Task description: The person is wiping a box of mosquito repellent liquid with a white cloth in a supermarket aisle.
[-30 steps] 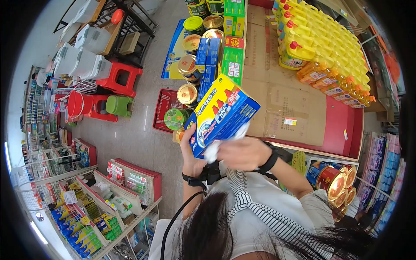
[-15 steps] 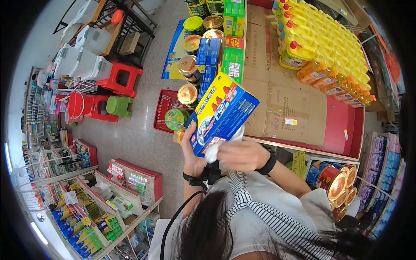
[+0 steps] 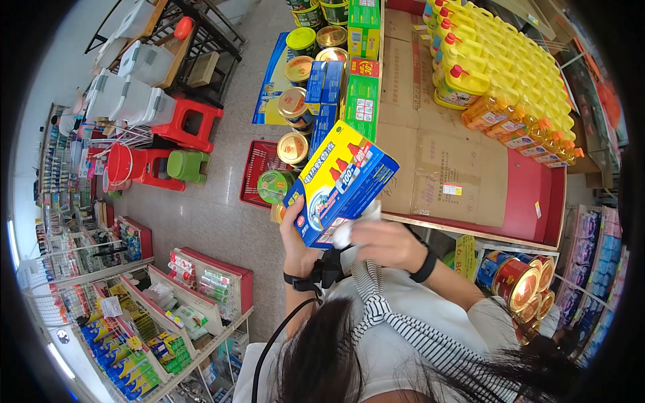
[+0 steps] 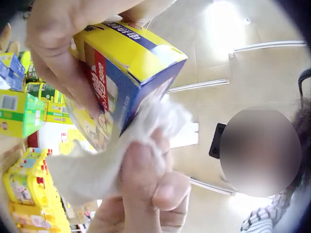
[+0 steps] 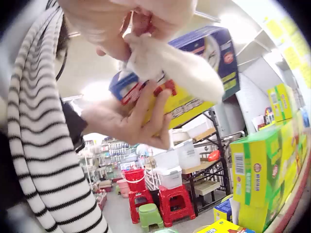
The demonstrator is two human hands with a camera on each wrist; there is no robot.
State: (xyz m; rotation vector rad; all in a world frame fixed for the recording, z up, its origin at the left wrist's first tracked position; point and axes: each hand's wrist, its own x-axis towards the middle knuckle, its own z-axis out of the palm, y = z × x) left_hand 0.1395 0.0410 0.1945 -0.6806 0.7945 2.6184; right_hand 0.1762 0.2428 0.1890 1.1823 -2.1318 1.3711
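Observation:
A blue and yellow cardboard box point(image 3: 341, 183) with red figures on its front is tilted in front of the person's chest. My left hand point(image 3: 295, 232) grips its lower left end, fingers spread along the side in the right wrist view. A bunched white cloth point(image 4: 163, 119) is pinched between the thumb and fingers of my right hand point(image 3: 390, 245). In the left wrist view the cloth lies against a blue end of the box, and a loose part of it trails to the side.
Golden-lidded tins point(image 3: 293, 102) and blue and green boxes line the near display edge. A red basket point(image 3: 254, 168) holding a green tub stands on the floor. Yellow jugs point(image 3: 463, 84) stand on the red-rimmed display point(image 3: 531, 215). Stools point(image 3: 187, 166) and shelves are at left.
My right hand and the cloth have shifted slightly right along the box's lower edge. The box has dipped a little, still in my left hand.

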